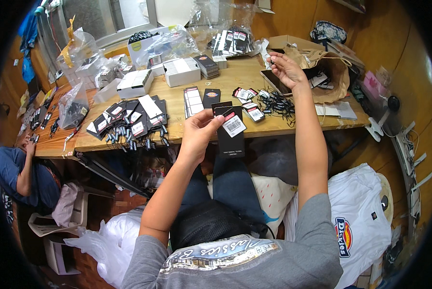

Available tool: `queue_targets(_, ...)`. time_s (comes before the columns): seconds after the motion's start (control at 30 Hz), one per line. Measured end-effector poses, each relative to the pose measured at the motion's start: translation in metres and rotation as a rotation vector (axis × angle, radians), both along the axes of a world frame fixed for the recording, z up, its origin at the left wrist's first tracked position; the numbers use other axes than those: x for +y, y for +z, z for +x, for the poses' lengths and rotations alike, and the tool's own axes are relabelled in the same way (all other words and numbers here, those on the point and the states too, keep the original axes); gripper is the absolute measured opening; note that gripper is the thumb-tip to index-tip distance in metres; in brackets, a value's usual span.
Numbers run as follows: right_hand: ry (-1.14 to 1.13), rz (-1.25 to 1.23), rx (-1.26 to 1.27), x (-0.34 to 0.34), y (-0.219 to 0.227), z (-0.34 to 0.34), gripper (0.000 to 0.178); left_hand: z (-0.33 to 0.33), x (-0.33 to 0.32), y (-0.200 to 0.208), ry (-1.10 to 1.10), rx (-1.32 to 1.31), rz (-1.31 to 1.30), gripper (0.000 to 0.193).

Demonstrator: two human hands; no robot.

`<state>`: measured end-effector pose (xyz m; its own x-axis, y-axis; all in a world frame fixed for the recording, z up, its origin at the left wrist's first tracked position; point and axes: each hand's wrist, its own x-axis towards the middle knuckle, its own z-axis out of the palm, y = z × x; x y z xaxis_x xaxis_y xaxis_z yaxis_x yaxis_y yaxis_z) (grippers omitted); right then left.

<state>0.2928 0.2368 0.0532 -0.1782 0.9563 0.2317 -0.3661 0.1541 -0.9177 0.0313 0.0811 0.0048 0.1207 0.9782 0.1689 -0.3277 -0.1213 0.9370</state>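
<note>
Between the thumb and fingers of my left hand (199,132) are black hang tags (231,144), held upright just past the table's front edge. The front one carries a white barcode label with a red strip. Farther off and raised, my right hand (288,72) pinches something small and dark that I cannot make out. Below it lies a tangle of black tag strings (277,105) with small stacks of labelled tags (252,112) beside it. Behind my left hand, a white label sheet (193,102) and a black card (211,98) rest on the wooden table (247,72).
At left, a spread of strung black tags (129,120) overhangs the table edge. White boxes of cards (182,71) stand at the back. An open brown paper bag (336,77) fills the right corner. Another person (20,171) sits at far left. A white T-shirt (358,212) lies at lower right.
</note>
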Motion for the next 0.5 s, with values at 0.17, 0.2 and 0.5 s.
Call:
queue_targets(0.17,0.089,0.091,-0.011,-0.05,0.022,-0.042,0.018,0.01,0.011,0.013,-0.091,-0.06,0.107,0.02)
queue_targets(0.2,0.095,0.129,-0.027,-0.058,0.019,-0.052,0.017,0.013,0.012,0.02,-0.105,-0.053,0.134,0.02)
queue_targets(0.5,0.113,0.167,0.246,-0.108,-0.002,-0.089,0.015,0.01,-0.018,0.01,-0.089,0.156,0.084,0.017)
